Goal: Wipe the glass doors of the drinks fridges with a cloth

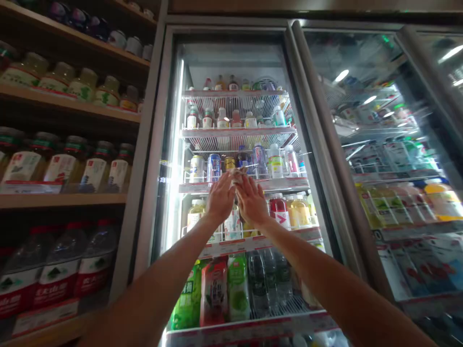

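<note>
Both my arms reach up into a lit drinks fridge (173,144) with its door swung aside. My left hand (219,197) and my right hand (252,201) meet at the front of the third wire shelf (285,183). Between them they cup a small pale container (237,176), whose kind I cannot make out. The left fingers curl round its left side. Against its right side the right fingers press, held close together. Cans and small bottles (214,166) stand in a row on that shelf just behind the hands. Yellow and red juice bottles (279,208) fill the shelf below.
Wooden shelves (72,108) on the left carry jars and large water bottles (54,270). The open glass door (325,144) angles out on the right, with a second stocked fridge (405,193) behind it. Cartons and green bottles (217,294) stand on the fridge's lowest visible shelf.
</note>
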A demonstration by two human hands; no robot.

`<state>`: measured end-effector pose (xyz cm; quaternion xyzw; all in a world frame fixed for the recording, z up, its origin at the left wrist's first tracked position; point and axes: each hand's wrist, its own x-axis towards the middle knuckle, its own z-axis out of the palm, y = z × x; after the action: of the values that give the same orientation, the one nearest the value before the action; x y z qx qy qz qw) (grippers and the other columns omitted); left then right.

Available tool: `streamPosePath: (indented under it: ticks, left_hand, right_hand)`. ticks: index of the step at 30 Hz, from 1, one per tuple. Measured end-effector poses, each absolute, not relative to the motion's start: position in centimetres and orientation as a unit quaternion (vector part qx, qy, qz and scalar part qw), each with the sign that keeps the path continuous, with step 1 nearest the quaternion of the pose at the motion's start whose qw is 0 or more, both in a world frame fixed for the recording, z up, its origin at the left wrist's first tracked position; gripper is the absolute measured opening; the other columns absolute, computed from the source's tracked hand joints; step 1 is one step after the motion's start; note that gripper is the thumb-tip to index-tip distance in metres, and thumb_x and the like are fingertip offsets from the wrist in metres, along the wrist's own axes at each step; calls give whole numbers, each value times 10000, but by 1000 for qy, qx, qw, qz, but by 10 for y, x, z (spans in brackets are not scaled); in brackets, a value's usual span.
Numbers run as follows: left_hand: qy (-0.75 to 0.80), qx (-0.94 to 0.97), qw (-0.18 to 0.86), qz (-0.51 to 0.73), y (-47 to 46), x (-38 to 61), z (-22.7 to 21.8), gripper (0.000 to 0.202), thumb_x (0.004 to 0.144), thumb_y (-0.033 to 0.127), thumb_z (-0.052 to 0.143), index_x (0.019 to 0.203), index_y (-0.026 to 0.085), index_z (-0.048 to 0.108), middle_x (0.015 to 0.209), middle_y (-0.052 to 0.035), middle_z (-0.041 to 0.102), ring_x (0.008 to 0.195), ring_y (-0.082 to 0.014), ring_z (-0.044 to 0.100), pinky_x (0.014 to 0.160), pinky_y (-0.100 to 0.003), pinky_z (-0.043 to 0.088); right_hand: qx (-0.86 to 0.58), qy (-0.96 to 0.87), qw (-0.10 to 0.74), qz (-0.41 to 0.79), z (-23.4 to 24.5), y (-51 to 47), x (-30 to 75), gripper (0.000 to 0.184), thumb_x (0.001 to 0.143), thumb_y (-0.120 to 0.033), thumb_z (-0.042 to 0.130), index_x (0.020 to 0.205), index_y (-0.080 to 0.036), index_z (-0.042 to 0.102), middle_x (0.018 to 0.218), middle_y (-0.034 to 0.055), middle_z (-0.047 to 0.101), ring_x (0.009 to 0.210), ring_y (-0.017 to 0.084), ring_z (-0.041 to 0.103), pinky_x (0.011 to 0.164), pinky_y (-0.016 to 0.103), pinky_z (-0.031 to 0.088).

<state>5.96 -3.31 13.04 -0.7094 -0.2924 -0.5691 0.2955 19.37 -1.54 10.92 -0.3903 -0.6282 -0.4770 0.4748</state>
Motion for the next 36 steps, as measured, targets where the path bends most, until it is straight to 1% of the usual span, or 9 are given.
streamPosePath:
  ticks: [3, 6, 10, 15, 20, 24, 29, 32, 36]
  left_hand:
    - [-264, -719, 233, -599, -29, 96, 127, 459, 899, 287, 303, 1309, 139, 447, 1446, -102, 370, 1358, -193, 292, 1116, -392, 271]
    - [-324, -673, 218, -628, -29, 118, 128, 482, 900, 320, 342, 1352, 158, 390, 1486, -103, 290, 1394, -220, 189, 1124, -439, 235]
    - [-353, -661, 299, -590, -28, 148, 135, 463, 892, 297, 381, 1344, 199, 391, 1477, -79, 315, 1393, -215, 200, 1128, -507, 175]
    - [-274, -703, 453, -475, -15, 174, 134, 410, 920, 253, 309, 1307, 197, 434, 1460, -61, 350, 1386, -195, 224, 1124, -532, 164]
    - [-347, -645, 470, -493, -7, 92, 153, 378, 900, 254, 352, 1254, 263, 485, 1427, -10, 410, 1349, -199, 311, 1133, -523, 133]
    - [-417, -554, 437, -573, -13, 17, 164, 466, 888, 229, 289, 1332, 145, 404, 1463, -132, 327, 1370, -301, 245, 1084, -629, 100]
    - [-415, -582, 427, -554, -12, 57, 142, 459, 888, 249, 326, 1339, 251, 414, 1496, -48, 274, 1390, -224, 211, 1121, -528, 139]
    - [-370, -643, 433, -512, -10, 94, 136, 433, 890, 270, 368, 1316, 266, 443, 1496, -32, 272, 1386, -222, 223, 1126, -524, 121]
    - [-415, -632, 423, -500, -17, 53, 142, 439, 934, 273, 238, 1341, 257, 404, 1501, -12, 267, 1390, -222, 206, 1130, -531, 82]
  right_hand:
    - [-366, -658, 459, -471, 92, -17, 190, 607, 853, -242, 429, 1434, -160, 274, 1508, 121, 234, 1397, 263, 170, 1094, 477, 221]
    - [-324, -669, 439, -504, 77, -17, 238, 550, 873, -227, 386, 1417, -222, 309, 1502, 94, 261, 1394, 222, 199, 1104, 474, 187]
    - [-389, -560, 510, -525, 64, -7, 308, 456, 912, -267, 345, 1356, -186, 406, 1474, 134, 310, 1382, 254, 232, 1085, 522, 185]
    - [-406, -534, 518, -530, 59, 2, 328, 471, 916, -304, 351, 1375, -200, 375, 1457, 115, 351, 1381, 244, 239, 1083, 503, 209]
    - [-395, -547, 517, -526, 56, 2, 327, 490, 925, -301, 324, 1412, -243, 306, 1467, 87, 341, 1385, 217, 231, 1101, 492, 180]
    - [-411, -536, 534, -509, 54, 1, 323, 482, 921, -299, 325, 1396, -220, 340, 1463, 95, 346, 1389, 229, 216, 1102, 505, 173]
    - [-410, -534, 535, -510, 52, 2, 321, 479, 922, -316, 325, 1391, -223, 348, 1455, 105, 357, 1380, 240, 243, 1085, 519, 196]
    - [-401, -539, 533, -514, 52, 2, 325, 477, 926, -327, 321, 1390, -218, 353, 1450, 114, 364, 1379, 241, 245, 1078, 516, 206]
    - [-400, -538, 536, -514, 52, 2, 327, 458, 927, -329, 321, 1365, -215, 394, 1449, 107, 369, 1374, 236, 261, 1080, 501, 208]
